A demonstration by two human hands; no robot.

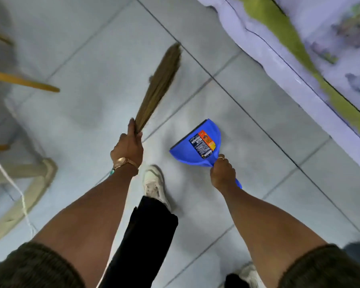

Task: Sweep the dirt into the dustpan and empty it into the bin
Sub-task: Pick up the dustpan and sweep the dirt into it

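Pale grey floor tiles (96,59) with dark grout lines fill most of the view, and a bed (299,65) draped in a lilac and green sheet runs along the upper right. Over on the left, wooden chair or stool legs (23,82) and a white cord (10,179) can be made out, pretty blurry. A brown bundle broom (160,84) is held by the left hand (128,149), the grip clamped around the bunched top end, with the bristles angled up and away over the tiles; whether the tip is touching the floor can't be told. A watch (123,163) is worn on that wrist. A blue dustpan (197,145) with a printed label is held by its handle in the right hand (222,173), grip wrapped tight around it, the pan's mouth pointed toward the upper left, near the broom side. A white sneaker (154,183) and a black trouser leg (146,231) are seen between the two arms. No dirt can really be made out on the floor.
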